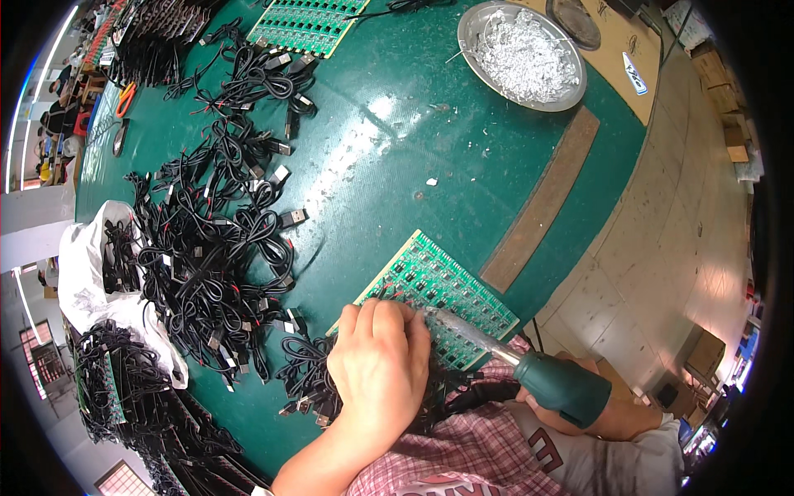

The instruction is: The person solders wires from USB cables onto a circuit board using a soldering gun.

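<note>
My left hand point(379, 351) rests on the near left part of a green circuit board point(451, 285), its fingers pinched together. Thin red wire ends show beside the fingertips; the cable they pinch is mostly hidden under the hand. In my right hand point(547, 416) is a soldering iron point(566, 387) with a green body and a metal barrel. Its tip meets the board right beside my left fingertips. The board lies tilted at the table's near edge. Black USB cables point(308, 368) are bunched next to my left wrist, some passing under it.
A large heap of black USB cables point(219, 240) covers the table's left side, beside a white bag point(87, 264). Farther off are another circuit board point(302, 25) and a metal bowl point(569, 97) of silvery scraps. A brown strip point(542, 202) lies on the right; orange-handled scissors point(126, 99), far left.
</note>
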`<state>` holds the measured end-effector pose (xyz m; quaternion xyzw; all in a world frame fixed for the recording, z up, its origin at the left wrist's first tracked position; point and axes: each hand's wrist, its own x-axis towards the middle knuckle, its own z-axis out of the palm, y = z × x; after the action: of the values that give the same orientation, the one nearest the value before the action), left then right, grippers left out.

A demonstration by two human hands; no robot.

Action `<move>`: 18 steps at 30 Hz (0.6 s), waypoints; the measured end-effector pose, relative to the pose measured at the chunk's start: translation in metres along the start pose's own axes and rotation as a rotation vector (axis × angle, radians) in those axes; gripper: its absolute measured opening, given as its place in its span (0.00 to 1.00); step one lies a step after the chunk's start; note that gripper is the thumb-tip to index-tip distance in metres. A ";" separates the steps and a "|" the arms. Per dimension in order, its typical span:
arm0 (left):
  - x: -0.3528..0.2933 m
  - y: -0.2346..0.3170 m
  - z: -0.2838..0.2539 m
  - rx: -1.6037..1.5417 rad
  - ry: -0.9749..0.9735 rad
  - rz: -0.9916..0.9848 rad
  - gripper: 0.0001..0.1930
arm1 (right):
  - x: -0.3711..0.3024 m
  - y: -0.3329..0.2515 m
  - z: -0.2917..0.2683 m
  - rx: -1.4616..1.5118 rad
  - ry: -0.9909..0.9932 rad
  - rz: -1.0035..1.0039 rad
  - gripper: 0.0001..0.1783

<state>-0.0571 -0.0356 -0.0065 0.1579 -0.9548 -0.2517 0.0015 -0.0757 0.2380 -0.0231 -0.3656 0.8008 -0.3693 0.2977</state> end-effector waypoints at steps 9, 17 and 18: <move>0.001 0.000 -0.002 0.011 -0.032 -0.005 0.08 | 0.004 -0.024 -0.008 0.064 -0.083 0.427 0.16; -0.001 0.000 -0.001 -0.002 0.002 0.001 0.08 | 0.052 -0.036 -0.037 0.562 -0.086 0.462 0.13; 0.000 0.001 -0.003 0.018 -0.019 0.001 0.07 | 0.058 -0.037 -0.044 0.683 -0.071 0.357 0.13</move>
<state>-0.0576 -0.0360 -0.0032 0.1550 -0.9572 -0.2444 -0.0088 -0.1274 0.1907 0.0193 -0.1130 0.6720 -0.5443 0.4893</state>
